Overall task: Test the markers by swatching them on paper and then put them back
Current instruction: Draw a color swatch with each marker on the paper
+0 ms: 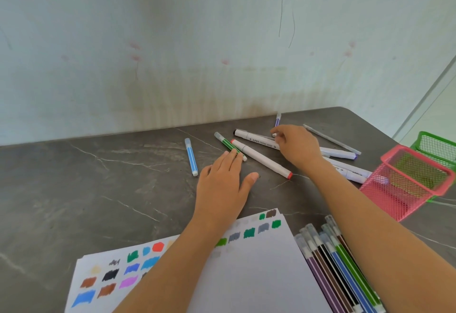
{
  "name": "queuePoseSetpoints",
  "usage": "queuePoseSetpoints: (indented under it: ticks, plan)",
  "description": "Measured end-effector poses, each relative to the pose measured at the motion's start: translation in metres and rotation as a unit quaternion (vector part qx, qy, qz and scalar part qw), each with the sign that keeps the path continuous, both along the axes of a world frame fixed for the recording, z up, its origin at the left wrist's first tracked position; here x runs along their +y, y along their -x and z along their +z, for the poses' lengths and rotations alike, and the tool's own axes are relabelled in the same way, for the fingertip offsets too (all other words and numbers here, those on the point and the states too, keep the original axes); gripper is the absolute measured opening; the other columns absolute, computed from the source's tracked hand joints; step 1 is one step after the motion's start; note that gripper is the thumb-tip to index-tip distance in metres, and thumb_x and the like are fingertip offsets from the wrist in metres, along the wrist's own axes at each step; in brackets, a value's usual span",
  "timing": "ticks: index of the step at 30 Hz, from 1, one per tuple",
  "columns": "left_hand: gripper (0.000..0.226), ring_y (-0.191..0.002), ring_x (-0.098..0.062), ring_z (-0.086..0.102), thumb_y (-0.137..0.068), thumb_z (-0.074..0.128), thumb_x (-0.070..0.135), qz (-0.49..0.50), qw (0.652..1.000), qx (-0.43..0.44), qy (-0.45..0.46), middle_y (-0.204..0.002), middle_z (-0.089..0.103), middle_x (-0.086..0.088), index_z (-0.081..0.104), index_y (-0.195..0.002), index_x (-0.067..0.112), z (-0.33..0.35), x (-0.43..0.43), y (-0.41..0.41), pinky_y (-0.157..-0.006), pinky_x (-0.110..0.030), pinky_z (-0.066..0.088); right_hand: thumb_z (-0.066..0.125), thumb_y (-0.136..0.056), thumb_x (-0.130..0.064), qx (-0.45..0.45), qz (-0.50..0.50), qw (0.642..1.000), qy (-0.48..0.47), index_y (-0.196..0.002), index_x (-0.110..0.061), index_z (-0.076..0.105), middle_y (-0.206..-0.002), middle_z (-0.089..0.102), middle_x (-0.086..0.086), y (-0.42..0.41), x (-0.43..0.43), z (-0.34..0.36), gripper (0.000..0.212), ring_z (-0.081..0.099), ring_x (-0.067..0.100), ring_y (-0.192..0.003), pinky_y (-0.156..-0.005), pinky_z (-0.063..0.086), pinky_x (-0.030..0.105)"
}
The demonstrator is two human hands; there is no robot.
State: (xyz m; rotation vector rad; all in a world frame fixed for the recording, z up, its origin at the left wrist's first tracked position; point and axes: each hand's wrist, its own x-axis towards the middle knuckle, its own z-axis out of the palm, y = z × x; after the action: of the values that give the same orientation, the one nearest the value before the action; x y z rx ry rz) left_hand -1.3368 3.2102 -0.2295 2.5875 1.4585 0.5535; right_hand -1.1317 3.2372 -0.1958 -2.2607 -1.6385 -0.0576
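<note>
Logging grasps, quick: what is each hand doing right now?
Left hand: open, straight fingers resting on the green marker.
Right hand: pinching the purple marker by its near end.

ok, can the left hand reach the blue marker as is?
Probably yes. The blue marker lies alone on the table beside the left hand, nothing between; its straight fingers only touch the green marker.

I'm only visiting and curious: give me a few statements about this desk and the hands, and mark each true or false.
1. The left hand has its fingers on the green marker. True.
2. The blue marker lies in the pink basket. False: it lies on the table.
3. The paper carries colour swatches. True.
4. The right hand holds the paper. False: it pinches the purple marker.
</note>
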Motion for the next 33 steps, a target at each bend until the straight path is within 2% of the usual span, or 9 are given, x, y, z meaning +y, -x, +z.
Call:
queuePoseSetpoints:
  ticks: [8, 13, 20, 24, 27, 33]
  plan:
    - [0.065, -0.144, -0.008, 0.011, -0.093, 0.018, 0.061, 0.001, 1.000, -0.005, 0.009, -0.157, 0.016, 0.009, 0.017, -0.150, 0.027, 0.000, 0.000, 0.000, -0.115, -0.033, 0.013, 0.056, -0.092, -0.023, 0.106, 0.030, 0.994, 0.021, -0.117, -0.025, 0.063, -0.113, 0.066, -0.006, -0.012, 0.003, 0.001, 0.026, 0.058, 0.016, -0.104, -0.092, 0.047, 0.037]
    - [0.066, -0.144, -0.009, 0.012, -0.093, 0.019, 0.062, 0.004, 1.000, -0.003, 0.016, -0.157, 0.016, 0.009, 0.017, -0.150, 0.028, -0.001, 0.001, -0.001, -0.115, -0.034, 0.012, 0.064, -0.088, -0.020, 0.151, 0.051, 0.987, 0.026, -0.116, -0.022, 0.062, -0.093, 0.062, -0.008, -0.014, 0.002, 0.006, 0.028, 0.058, 0.014, -0.090, -0.087, 0.047, 0.033]
    - [0.066, -0.144, -0.010, 0.012, -0.093, 0.019, 0.062, 0.005, 1.000, -0.007, 0.019, -0.157, 0.016, 0.009, 0.017, -0.150, 0.029, -0.001, 0.001, -0.001, -0.115, -0.035, 0.012, 0.070, -0.083, -0.011, 0.165, 0.034, 0.984, -0.052, -0.105, -0.018, 0.069, -0.090, 0.070, -0.003, -0.008, 0.000, 0.001, 0.023, 0.058, 0.012, -0.084, -0.080, 0.042, 0.024]
    - [0.064, -0.144, -0.009, 0.013, -0.094, 0.020, 0.061, 0.009, 1.000, -0.024, 0.010, -0.156, 0.017, 0.009, 0.018, -0.149, 0.029, -0.001, 0.001, 0.000, -0.115, -0.034, 0.012, 0.068, -0.081, -0.004, 0.181, 0.020, 0.979, -0.095, -0.103, -0.014, 0.070, -0.086, 0.070, -0.002, -0.004, -0.004, 0.001, 0.023, 0.064, 0.015, -0.083, -0.088, 0.050, 0.030]
    - [0.060, -0.143, -0.011, 0.016, -0.095, 0.024, 0.059, 0.013, 0.999, -0.047, 0.000, -0.155, 0.021, 0.009, 0.023, -0.148, 0.030, -0.001, 0.001, 0.001, -0.115, -0.034, 0.016, 0.065, -0.083, -0.003, 0.170, 0.013, 0.977, -0.125, -0.101, -0.013, 0.071, -0.082, 0.066, -0.004, 0.001, -0.010, 0.003, 0.022, 0.065, 0.016, -0.082, -0.089, 0.051, 0.034]
    - [0.059, -0.140, -0.015, 0.025, -0.095, 0.034, 0.055, 0.022, 0.997, -0.064, -0.025, -0.154, 0.025, 0.007, 0.021, -0.148, 0.032, 0.008, -0.002, 0.007, -0.112, -0.038, 0.025, 0.065, -0.082, -0.001, 0.184, 0.032, 0.967, -0.172, -0.100, -0.015, 0.071, -0.081, 0.067, -0.004, 0.015, -0.035, 0.018, 0.024, 0.064, 0.014, -0.082, -0.086, 0.051, 0.030]
